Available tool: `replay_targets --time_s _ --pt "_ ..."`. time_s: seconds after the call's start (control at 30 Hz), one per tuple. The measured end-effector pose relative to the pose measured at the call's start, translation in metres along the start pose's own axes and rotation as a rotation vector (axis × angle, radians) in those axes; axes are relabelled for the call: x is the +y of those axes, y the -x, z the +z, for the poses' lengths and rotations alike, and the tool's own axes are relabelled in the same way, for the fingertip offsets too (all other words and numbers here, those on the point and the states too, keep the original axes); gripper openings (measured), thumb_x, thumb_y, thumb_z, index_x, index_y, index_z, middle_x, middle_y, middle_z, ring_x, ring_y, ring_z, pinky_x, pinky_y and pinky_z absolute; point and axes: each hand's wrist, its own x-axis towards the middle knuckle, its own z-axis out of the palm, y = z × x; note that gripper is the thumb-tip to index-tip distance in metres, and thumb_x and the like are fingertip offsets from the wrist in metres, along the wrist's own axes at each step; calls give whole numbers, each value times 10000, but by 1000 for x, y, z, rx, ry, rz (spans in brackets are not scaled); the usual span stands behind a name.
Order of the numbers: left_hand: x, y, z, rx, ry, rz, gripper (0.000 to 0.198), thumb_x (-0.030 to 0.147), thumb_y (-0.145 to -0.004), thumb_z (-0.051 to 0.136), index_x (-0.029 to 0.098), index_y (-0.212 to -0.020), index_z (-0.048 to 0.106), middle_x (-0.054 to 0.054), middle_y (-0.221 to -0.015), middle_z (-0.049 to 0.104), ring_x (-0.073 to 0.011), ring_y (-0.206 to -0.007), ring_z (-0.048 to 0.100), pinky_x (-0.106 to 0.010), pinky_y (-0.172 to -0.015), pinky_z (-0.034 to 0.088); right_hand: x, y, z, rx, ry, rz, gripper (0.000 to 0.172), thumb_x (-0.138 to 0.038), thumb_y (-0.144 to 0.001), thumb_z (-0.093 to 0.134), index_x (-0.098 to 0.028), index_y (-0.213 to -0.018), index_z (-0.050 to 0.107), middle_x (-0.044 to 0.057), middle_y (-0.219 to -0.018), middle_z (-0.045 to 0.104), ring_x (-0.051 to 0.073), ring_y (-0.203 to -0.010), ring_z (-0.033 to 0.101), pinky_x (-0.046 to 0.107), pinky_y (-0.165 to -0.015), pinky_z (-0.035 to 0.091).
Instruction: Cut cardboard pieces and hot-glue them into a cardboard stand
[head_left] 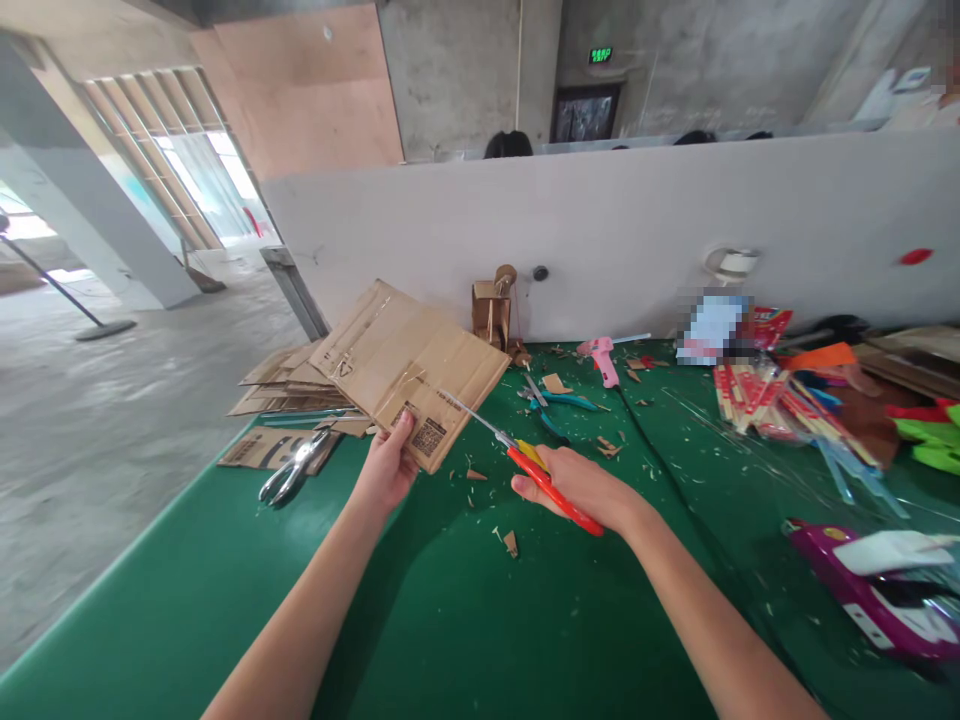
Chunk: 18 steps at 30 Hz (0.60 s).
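My left hand grips the near edge of a brown cardboard sheet, thumb on top beside a printed square code. The sheet is held tilted above the table. In my right hand is a pair of scissors with red and yellow handles. Their blades point up and left, and the tips lie over the right part of the sheet; whether they are cutting into it I cannot tell. Under and left of the sheet are stacked cardboard pieces and silver metal pliers.
On the green table lie cardboard scraps, blue-handled pliers, a pink glue gun with a trailing cord, and packaged sticks. A purple-and-white device sits at right. A small cardboard build stands by the white partition.
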Motion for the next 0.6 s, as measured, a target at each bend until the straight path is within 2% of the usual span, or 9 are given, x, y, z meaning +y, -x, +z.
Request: replay_targets --time_s 0.17,0.37,0.6 --pt "-3 -3 -5 -12 10 -18 102 156 -824 631 138 -925 638 -50 -807 737 -162 -699 709 -303 -751 594 -3 1 2 7 -50 -11 531 -745 -796 400 -222 -821 489 43 -803 612 206 -681 572 277 -558 360" --pt "-2 0 -4 -10 8 2 119 178 -806 663 150 -918 634 -41 -820 734 -163 -697 709 -323 -777 591 -4 3 2 3 -132 -14 512 -731 -792 427 -233 -877 508 32 -833 614 201 -715 575 270 -562 366" --pt "-4 3 -2 -78 9 25 199 178 -758 713 157 -942 641 -30 -865 737 -155 -741 708 -282 -756 591 -1 2 4 10 -168 -7 478 -700 -804 440 -225 -836 486 29 -817 606 185 -683 559 272 -567 372"
